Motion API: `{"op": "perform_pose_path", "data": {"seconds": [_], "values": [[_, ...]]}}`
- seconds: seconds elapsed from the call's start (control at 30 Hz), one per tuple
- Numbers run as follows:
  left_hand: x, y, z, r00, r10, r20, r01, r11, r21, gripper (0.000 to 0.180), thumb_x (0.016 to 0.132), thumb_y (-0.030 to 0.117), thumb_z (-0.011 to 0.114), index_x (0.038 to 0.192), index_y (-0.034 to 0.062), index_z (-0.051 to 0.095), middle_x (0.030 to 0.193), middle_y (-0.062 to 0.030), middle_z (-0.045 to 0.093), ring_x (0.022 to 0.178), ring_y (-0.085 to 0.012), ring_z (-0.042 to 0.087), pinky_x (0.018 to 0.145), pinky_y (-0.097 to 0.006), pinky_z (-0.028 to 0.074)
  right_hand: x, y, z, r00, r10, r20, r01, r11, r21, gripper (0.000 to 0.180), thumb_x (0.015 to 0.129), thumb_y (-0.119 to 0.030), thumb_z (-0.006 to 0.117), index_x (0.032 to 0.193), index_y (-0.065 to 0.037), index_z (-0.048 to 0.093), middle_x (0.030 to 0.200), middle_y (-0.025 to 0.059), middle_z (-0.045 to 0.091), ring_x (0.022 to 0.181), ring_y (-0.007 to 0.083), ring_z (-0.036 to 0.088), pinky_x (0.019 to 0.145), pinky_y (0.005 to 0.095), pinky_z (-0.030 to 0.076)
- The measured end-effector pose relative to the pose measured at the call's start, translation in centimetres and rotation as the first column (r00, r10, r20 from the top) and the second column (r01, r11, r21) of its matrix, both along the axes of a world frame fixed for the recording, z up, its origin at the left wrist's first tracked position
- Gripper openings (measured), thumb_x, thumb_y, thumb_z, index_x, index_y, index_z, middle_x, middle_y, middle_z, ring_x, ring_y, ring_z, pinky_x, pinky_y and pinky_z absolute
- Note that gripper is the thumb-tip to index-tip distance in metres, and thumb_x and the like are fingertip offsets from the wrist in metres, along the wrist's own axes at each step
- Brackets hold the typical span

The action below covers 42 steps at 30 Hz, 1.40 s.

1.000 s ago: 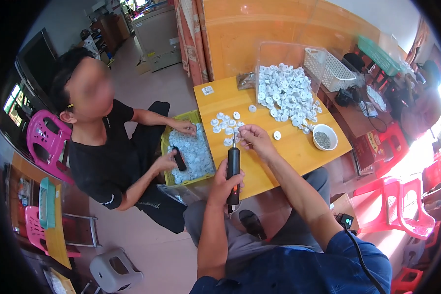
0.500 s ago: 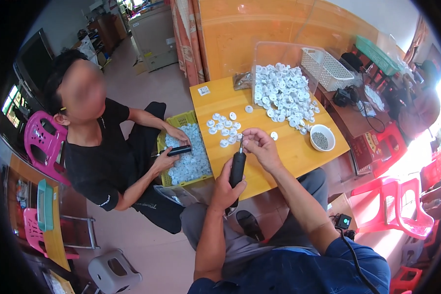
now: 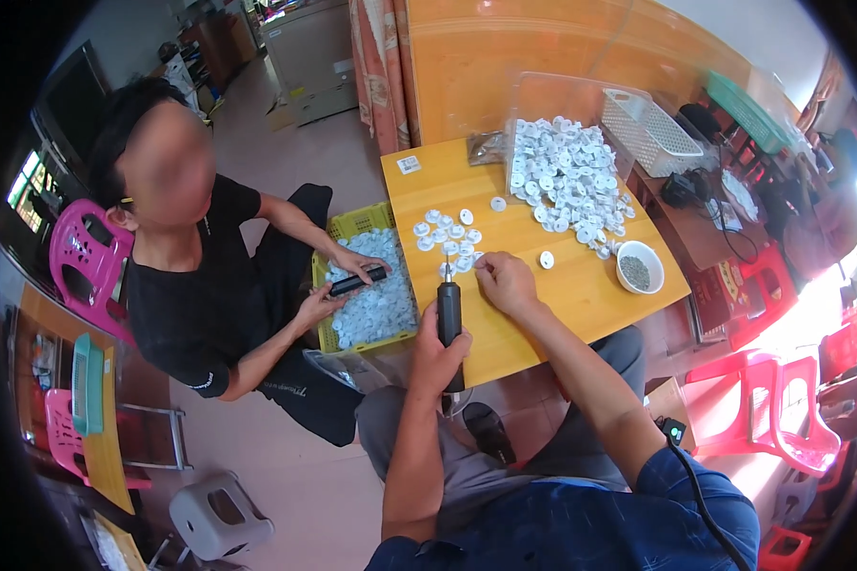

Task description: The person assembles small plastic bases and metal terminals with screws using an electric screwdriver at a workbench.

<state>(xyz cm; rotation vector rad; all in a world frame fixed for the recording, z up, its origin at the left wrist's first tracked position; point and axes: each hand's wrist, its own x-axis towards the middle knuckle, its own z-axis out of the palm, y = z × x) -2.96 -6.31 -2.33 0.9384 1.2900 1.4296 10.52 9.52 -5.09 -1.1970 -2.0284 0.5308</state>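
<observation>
My left hand (image 3: 438, 354) is wrapped around a black electric screwdriver (image 3: 449, 314), held upright with its thin metal bit pointing away from me, over the table's near left edge. My right hand (image 3: 507, 284) has its fingers pinched together low over the tabletop. Its fingertips are beside a loose group of white round plastic parts (image 3: 435, 217); whatever they hold is too small to make out. One lone white disc (image 3: 546, 259) lies to the right of that hand. A white bowl (image 3: 628, 279) of small grey metal pieces stands farther right.
A yellow table (image 3: 581, 319) carries a heap of white parts (image 3: 569, 171) spilling from a clear bin (image 3: 533, 90). At left a seated co-worker (image 3: 186, 276) holds a black tool (image 3: 357, 280) over a yellow crate (image 3: 326, 335) of white parts. White basket (image 3: 649, 128) and red stools (image 3: 762, 404) stand right.
My right hand has come away from the screwdriver's tip and down to the tabletop by the white parts. The screwdriver has shifted slightly left and stands more upright. The co-worker's tool has tilted.
</observation>
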Motion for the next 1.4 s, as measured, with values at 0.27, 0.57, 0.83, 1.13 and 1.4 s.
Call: {"op": "perform_pose_path", "data": {"seconds": [0.27, 0.57, 0.83, 1.13, 1.4], "values": [[-0.4, 0.2, -0.5, 1.0, -0.004, -0.029, 0.004, 1.0, 0.012, 0.063, 0.082, 0.008, 0.067, 0.141, 0.0041, 0.045, 0.085, -0.0022, 0.062, 0.07, -0.0104, 0.06, 0.063, -0.027, 0.051, -1.0, 1.5, 0.6, 0.99, 0.001, 0.143, 0.009, 0.998, -0.064, 0.012, 0.084, -0.02, 0.07, 0.087, -0.009, 0.072, 0.091, 0.0155, 0.07, 0.085, 0.0348, 0.068, 0.072, 0.0474, 0.054], [-0.3, 0.2, -1.0, 0.998, -0.026, -0.062, 0.029, 0.999, 0.038, 0.064, 0.082, 0.006, 0.067, 0.142, 0.0023, 0.043, 0.083, -0.0025, 0.062, 0.067, -0.0103, 0.059, 0.061, -0.027, 0.05, -2.9, 2.0, 1.8, 0.831, 0.026, 0.556, 0.029, 0.996, -0.09, 0.024, 0.092, -0.024, 0.059, 0.1, -0.002, 0.066, 0.101, 0.0195, 0.069, 0.091, 0.0384, 0.069, 0.079, 0.0482, 0.056], [0.7, 0.1, -0.1, 0.993, -0.12, -0.019, 0.12, 0.993, -0.012, 0.062, 0.083, 0.005, 0.066, 0.141, 0.0039, 0.043, 0.087, -0.0043, 0.06, 0.066, -0.0111, 0.058, 0.059, -0.027, 0.048, 1.5, 1.2, 0.6, 0.969, 0.123, 0.216, -0.125, 0.992, -0.008, 0.019, 0.1, -0.023, 0.053, 0.098, -0.004, 0.055, 0.084, 0.0156, 0.067, 0.073, 0.0304, 0.069, 0.064, 0.043, 0.054], [1.6, -0.1, -0.4, 0.943, -0.331, 0.041, 0.333, 0.934, -0.125, 0.068, 0.084, 0.012, 0.068, 0.145, 0.0032, 0.04, 0.085, -0.0038, 0.059, 0.065, -0.0116, 0.059, 0.057, -0.029, 0.05, 5.6, -1.1, -0.6, 0.734, 0.011, -0.679, -0.473, 0.725, -0.5, 0.007, 0.1, -0.014, 0.061, 0.097, -0.007, 0.059, 0.076, -0.0006, 0.057, 0.062, 0.0079, 0.052, 0.055, 0.0227, 0.043], [2.3, -0.1, -0.2, 0.888, -0.458, -0.044, 0.448, 0.883, -0.139, 0.071, 0.083, 0.014, 0.067, 0.148, 0.004, 0.039, 0.083, -0.0039, 0.058, 0.063, -0.0109, 0.058, 0.057, -0.028, 0.049, 9.0, -0.6, -1.4, 0.618, -0.085, -0.781, -0.568, 0.638, -0.519, 0.012, 0.098, -0.017, 0.065, 0.102, -0.006, 0.064, 0.085, -0.0006, 0.062, 0.072, 0.0079, 0.057, 0.064, 0.0219, 0.047]]}}
